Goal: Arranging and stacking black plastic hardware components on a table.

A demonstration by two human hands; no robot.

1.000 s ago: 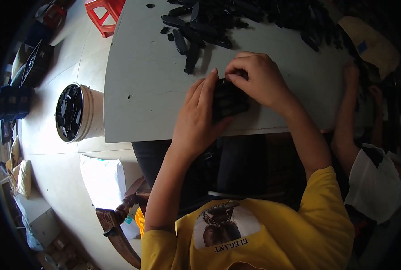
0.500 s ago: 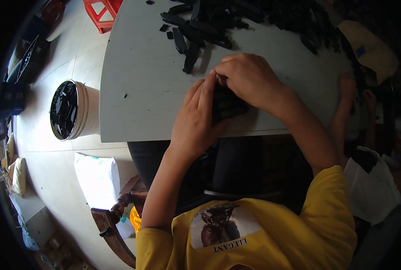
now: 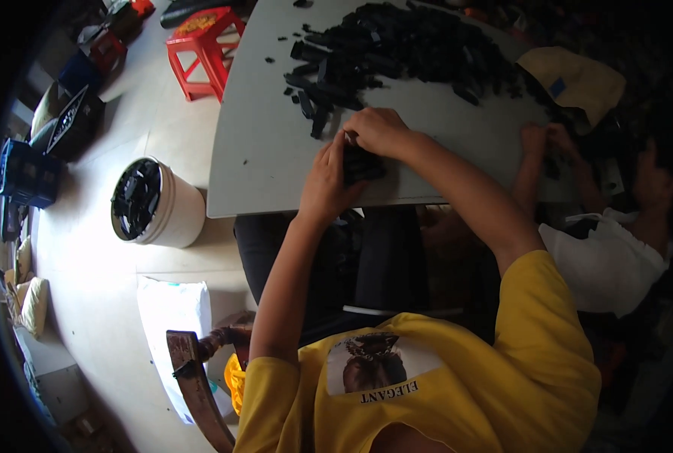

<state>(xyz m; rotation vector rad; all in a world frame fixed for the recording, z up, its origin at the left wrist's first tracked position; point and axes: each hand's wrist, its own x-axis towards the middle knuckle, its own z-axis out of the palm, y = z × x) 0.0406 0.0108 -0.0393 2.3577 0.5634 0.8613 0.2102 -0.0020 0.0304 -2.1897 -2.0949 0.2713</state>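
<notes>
Left hand (image 3: 329,185) and right hand (image 3: 378,132) meet over a small black part (image 3: 363,164) near the desk (image 3: 261,151) edge. The left hand's fingers curl against the part from its near side; the right hand arches over its far side, fingertips pressed down on it. Both are closed on the part, which sits between them, partly hidden.

Part looks like rigid moulded plastic: probably light, stiff, unlikely to break, perhaps a little slick. Best held by its outer edges, thumb opposing fingers.

Just beyond the right hand lies a pile (image 3: 404,49) of similar black pieces, with a few strays close to the fingertips. Well off the left hand, down on the floor, stands a white bucket (image 3: 166,211) holding more black pieces. A co-worker's hands (image 3: 544,140) work farther along on the right.
</notes>
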